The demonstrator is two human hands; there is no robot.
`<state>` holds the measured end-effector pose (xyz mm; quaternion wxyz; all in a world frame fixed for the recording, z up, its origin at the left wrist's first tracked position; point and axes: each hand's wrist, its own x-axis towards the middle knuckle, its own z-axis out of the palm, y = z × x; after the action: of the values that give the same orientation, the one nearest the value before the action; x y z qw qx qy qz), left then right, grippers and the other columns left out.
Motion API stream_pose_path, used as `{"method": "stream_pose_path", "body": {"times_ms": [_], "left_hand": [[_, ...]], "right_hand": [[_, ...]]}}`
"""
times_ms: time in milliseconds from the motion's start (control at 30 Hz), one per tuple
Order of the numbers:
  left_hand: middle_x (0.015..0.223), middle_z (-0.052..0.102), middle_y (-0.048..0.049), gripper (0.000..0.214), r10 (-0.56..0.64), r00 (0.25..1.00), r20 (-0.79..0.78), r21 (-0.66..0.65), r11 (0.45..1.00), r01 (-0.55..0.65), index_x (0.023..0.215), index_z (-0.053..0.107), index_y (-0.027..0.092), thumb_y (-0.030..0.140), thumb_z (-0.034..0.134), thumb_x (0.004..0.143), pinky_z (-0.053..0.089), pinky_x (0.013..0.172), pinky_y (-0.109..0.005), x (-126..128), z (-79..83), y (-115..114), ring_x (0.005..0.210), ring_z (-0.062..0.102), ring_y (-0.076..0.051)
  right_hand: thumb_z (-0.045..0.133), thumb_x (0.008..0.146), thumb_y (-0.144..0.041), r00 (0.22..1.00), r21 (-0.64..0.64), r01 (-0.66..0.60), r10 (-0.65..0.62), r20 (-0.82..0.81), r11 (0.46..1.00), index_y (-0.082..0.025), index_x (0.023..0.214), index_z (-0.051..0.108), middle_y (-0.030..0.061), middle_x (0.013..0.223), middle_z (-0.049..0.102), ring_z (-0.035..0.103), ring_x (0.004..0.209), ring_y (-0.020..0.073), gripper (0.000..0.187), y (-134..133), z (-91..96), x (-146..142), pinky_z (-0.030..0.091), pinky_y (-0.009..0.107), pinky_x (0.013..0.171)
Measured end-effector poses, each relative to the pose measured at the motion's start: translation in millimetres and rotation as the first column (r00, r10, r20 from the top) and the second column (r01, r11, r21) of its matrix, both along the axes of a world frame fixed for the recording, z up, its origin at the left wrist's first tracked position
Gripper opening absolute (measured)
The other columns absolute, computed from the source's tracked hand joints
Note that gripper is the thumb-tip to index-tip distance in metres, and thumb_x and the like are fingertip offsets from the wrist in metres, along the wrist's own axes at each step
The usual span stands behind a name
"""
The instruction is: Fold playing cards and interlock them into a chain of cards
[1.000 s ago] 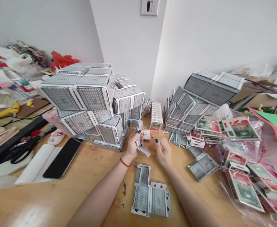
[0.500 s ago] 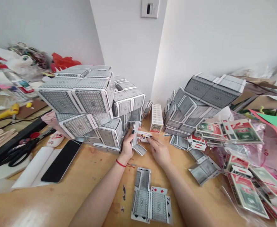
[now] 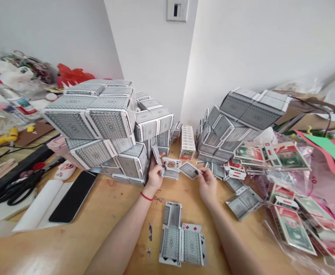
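Your left grip (image 3: 155, 176), with a red string bracelet (image 3: 146, 196) at the wrist, is pressed together on a tilted grey-backed playing card (image 3: 157, 162), pinching it upright-leaning just beside the big left block of stacked grey-backed cards (image 3: 99, 122). Your right grip (image 3: 207, 186) pinches a second grey-backed card (image 3: 189, 170) near its corner, holding it almost flat over the wooden bench (image 3: 104, 217). Between the two grips lie a face-up court card (image 3: 171, 163) and a grey-backed card (image 3: 171, 174), close to your left grip; you cannot tell whether they join the card it holds. Below your hands, a flat layout of joined cards (image 3: 179, 240) rests on the bench. A white column of cards (image 3: 187, 142) stands ahead, beside the right block of grey-backed cards (image 3: 227, 126).
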<state>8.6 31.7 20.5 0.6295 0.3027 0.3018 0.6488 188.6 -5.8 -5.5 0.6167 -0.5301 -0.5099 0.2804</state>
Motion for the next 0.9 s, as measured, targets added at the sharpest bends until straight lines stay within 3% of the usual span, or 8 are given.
{"method": "stream_pose_path", "body": {"times_ms": [100,200,367,467,600,633,767,900], "left_hand": [[0.078,0.059,0.001,0.039,-0.007,0.998,-0.066,-0.005,1.0,0.007,0.093,0.057,0.021,0.01,0.047,0.057,0.041,0.062,-0.021,1.8,-1.9,-0.1,0.066,0.052,-0.009],[0.083,0.06,-0.0021,0.031,-0.021,0.993,-0.117,-0.034,0.999,0.017,0.095,0.056,0.018,0.018,0.047,0.066,0.043,0.062,-0.022,4.2,0.1,0.2,0.071,0.055,-0.012],[0.087,0.059,-0.0061,0.035,0.006,0.989,-0.151,-0.049,0.999,-0.014,0.1,0.053,0.016,0.039,0.048,0.075,0.045,0.064,-0.027,8.3,8.6,-1.5,0.076,0.058,-0.016],[0.095,0.058,-0.0075,0.038,0.04,0.975,-0.217,0.024,0.999,-0.035,0.103,0.052,0.017,0.044,0.046,0.076,0.045,0.07,-0.028,8.9,11.7,-3.8,0.08,0.058,-0.017],[0.105,0.055,-0.0069,0.03,0.1,0.929,-0.356,0.112,0.992,-0.064,0.1,0.051,0.019,0.032,0.054,0.073,0.042,0.08,-0.03,7.8,9.6,-5.9,0.086,0.057,-0.017],[0.103,0.055,-0.0064,0.031,0.111,0.914,-0.391,0.127,0.99,-0.066,0.098,0.051,0.019,0.027,0.058,0.07,0.041,0.082,-0.031,7.6,8.4,-6.1,0.088,0.056,-0.017],[0.091,0.06,-0.0048,0.032,0.077,0.895,-0.44,0.147,0.989,-0.013,0.092,0.054,0.017,0.012,0.061,0.061,0.037,0.089,-0.034,8.7,6.1,-5.8,0.09,0.056,-0.019],[0.09,0.061,-0.0036,0.026,0.086,0.926,-0.368,0.107,0.993,-0.049,0.086,0.054,0.018,0.01,0.06,0.062,0.034,0.092,-0.032,12.1,8.1,-4.9,0.093,0.056,-0.018]], "right_hand": [[0.053,0.075,-0.04,0.928,-0.127,-0.203,0.149,-0.341,0.971,-0.021,0.083,0.045,-0.0028,0.062,0.055,0.053,0.046,0.011,0.022,-2.3,1.8,-1.2,0.045,0.024,0.043],[0.058,0.071,-0.041,0.853,-0.166,-0.338,0.227,-0.471,0.926,-0.022,0.087,0.044,-0.0043,0.056,0.056,0.053,0.041,0.0109,0.029,-5.6,6.6,-3.0,0.044,0.022,0.036],[0.066,0.065,-0.033,0.835,-0.161,-0.33,0.209,-0.509,0.93,-0.018,0.082,0.054,-0.0033,0.056,0.057,0.05,0.039,0.0084,0.025,-8.3,8.9,-0.5,0.039,0.018,0.031],[0.066,0.065,-0.032,0.801,-0.115,-0.321,0.205,-0.563,0.94,-0.018,0.075,0.059,0.0012,0.066,0.063,0.06,0.056,0.0135,0.019,-7.5,7.1,0.4,0.048,0.024,0.046],[0.064,0.067,-0.035,0.825,-0.119,-0.255,0.152,-0.545,0.96,-0.016,0.068,0.063,0.007,0.082,0.066,0.061,0.078,0.02,0.019,-5.5,2.4,1.3,0.05,0.033,0.066],[0.067,0.064,-0.032,0.838,-0.134,-0.233,0.129,-0.53,0.963,-0.017,0.073,0.064,0.0068,0.086,0.066,0.061,0.081,0.0201,0.018,-5.0,0.9,1.7,0.05,0.033,0.068],[0.072,0.056,-0.023,0.847,-0.147,-0.211,0.106,-0.521,0.966,-0.021,0.104,0.056,0.0057,0.104,0.062,0.059,0.089,0.0192,0.05,-2.8,-2.9,3.4,0.049,0.033,0.072],[0.068,0.061,-0.027,0.811,-0.153,-0.28,0.148,-0.566,0.948,-0.017,0.091,0.06,0.0041,0.088,0.065,0.06,0.07,0.0157,0.032,-1.3,0.0,4.0,0.049,0.027,0.059]]}}
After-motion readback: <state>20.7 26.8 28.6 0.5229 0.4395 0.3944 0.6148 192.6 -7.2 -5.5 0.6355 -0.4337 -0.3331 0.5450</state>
